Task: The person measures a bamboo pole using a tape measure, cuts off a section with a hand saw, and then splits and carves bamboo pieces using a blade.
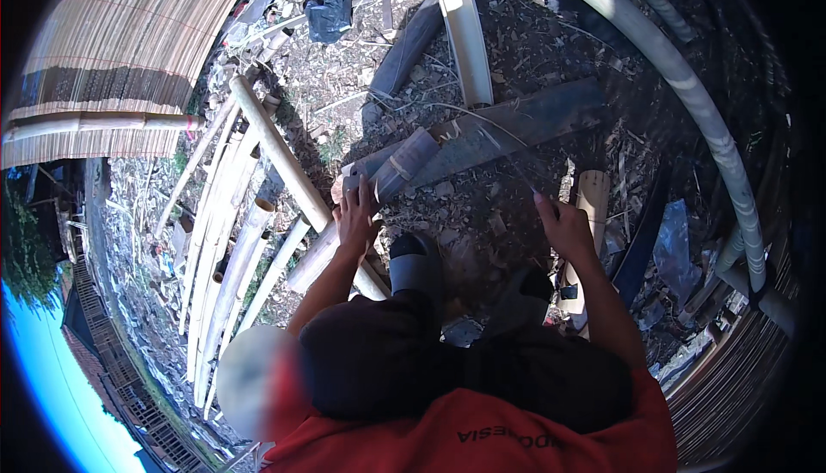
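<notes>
A short, greyish bamboo piece (403, 163), split and hollow with a pale band across it, is propped at a slant on a long, flat, weathered plank (516, 125). The lower end of the piece is gripped by the left hand (355, 219), whose fingers are curled and closed around it, the forearm reaching up from the lap. A thin, dark blade (512, 163) is held in the right hand (564, 225); the fingers are closed in a fist on its handle, and the blade points up and to the left toward the piece, though whether its tip touches the bamboo cannot be told. A fine, curved sliver (482, 116) arcs above the plank. The ground (482, 206) is littered with dry chips and shavings. Just left of the left hand a round, pale pole (280, 155) lies diagonally, and beyond it a bundle of long, smooth split strips (224, 249) is spread. A woven mat (129, 34) of fine slats is seen at the upper left. A thick, pale curved pipe (697, 103) sweeps along the right. A short, pale bamboo stub (592, 202) lies just beside the right hand. A dark sandal (416, 262) is planted between the hands.
</notes>
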The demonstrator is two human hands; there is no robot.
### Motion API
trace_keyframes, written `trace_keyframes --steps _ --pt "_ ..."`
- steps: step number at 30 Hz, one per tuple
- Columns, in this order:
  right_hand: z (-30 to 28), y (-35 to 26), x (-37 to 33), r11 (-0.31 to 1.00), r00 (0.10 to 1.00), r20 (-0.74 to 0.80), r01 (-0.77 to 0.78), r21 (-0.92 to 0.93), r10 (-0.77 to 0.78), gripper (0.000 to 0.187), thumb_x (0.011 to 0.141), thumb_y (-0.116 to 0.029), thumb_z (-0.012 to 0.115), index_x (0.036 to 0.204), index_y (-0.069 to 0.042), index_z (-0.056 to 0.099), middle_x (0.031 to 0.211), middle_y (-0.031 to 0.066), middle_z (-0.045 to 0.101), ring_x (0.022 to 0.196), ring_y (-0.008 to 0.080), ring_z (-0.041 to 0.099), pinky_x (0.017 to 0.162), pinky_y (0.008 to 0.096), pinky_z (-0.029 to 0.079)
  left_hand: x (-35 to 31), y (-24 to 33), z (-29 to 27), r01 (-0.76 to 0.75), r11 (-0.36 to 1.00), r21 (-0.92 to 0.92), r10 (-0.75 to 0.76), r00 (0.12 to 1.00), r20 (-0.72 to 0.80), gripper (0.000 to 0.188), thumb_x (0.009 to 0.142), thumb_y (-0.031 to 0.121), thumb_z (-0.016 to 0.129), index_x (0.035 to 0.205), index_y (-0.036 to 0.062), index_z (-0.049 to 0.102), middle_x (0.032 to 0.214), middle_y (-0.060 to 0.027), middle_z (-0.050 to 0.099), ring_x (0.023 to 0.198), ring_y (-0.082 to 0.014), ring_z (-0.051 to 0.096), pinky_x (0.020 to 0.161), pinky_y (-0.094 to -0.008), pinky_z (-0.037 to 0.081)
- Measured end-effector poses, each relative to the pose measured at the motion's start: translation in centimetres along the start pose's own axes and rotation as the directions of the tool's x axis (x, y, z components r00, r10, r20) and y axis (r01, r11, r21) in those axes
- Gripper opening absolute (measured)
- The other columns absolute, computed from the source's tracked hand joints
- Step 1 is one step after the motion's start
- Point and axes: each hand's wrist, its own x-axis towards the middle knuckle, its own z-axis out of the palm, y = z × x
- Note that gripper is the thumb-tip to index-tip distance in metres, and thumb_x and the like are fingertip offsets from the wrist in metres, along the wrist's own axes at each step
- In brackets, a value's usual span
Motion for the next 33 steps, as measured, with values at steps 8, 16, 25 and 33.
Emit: trace_keyframes --steps 8,16,25,33 --pt "0.4 -3.5 2.1 0.994 0.975 0.21 0.088 -0.058 -0.074 0.075 0.1 -0.065 0.053 0.083 0.005 0.071 0.075 0.0254 0.068 0.077 0.0399 0.071 0.071 0.0468 0.052 0.0 -1.7 0.5 -0.044 0.999 0.014 0.046 0.991 -0.129 0.071 0.084 0.001 0.067 0.15 0.0136 0.044 0.123 -0.0235 0.052 0.117 -0.0468 0.053 0.097 -0.058 0.047" --pt "3.6 -5.2 4.5 0.978 0.989 -0.017 0.14 -0.152 -0.145 0.076 0.102 -0.066 0.048 0.082 0.005 0.069 0.073 0.0242 0.066 0.077 0.0438 0.068 0.07 0.0477 0.05 -2.0 -1.0 -9.1 -0.002 0.98 -0.197 -0.107 0.837 -0.537 0.077 0.068 0.005 0.087 0.136 0.0067 0.051 0.116 -0.0227 0.056 0.107 -0.0454 0.057 0.094 -0.0527 0.049" --pt "-13.2 -17.9 -2.8 0.912 0.932 0.15 0.274 0.305 -0.33 0.056 0.107 -0.05 0.052 0.083 -0.001 0.063 0.06 0.0056 0.055 0.054 0.0148 0.053 0.053 0.0346 0.042 -0.9 13.0 -28.2 -0.226 0.781 -0.582 -0.046 0.908 -0.416 0.083 0.068 0.026 0.1 0.121 -0.0018 0.044 0.119 -0.0239 0.066 0.114 -0.0306 0.067 0.097 -0.0426 0.053" --pt "-20.5 -29.0 -14.8 0.563 0.88 -0.053 0.346 0.751 -0.472 0.049 0.112 -0.045 0.042 0.094 -0.004 0.061 0.057 -0.0013 0.049 0.043 0.0053 0.045 0.043 0.0226 0.036 0.5 20.1 -28.9 -0.516 0.545 -0.661 0.235 0.851 -0.47 0.081 0.067 0.021 0.099 0.124 0.0009 0.045 0.116 -0.0173 0.07 0.111 -0.0259 0.069 0.096 -0.0407 0.055"
